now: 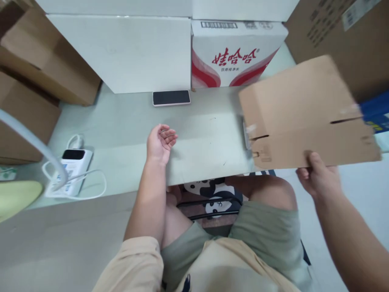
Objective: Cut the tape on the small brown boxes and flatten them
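Fingers of the right hand (319,178) were closed on the lower edge of a flattened brown cardboard box (306,113), thumb pressed on its upper face and the other fingers tucked out of sight beneath. From that pinch the sheet spread up and away over the right end of the pale grey table (121,134), its long axis running left to right and tilted, the far right end a little lower than the left; its slotted flaps lay along the edge nearer the hand. The left hand (159,142) lay well apart to the left of the grip, palm up on the table, fingers loosely curled and holding nothing. Beyond that hand, a black phone in a pink case (171,97) lay flat, just before a white carton with red lettering (234,56). Far left of both hands sat a white power bank (71,170) with its white cable (91,190) looped beside it.
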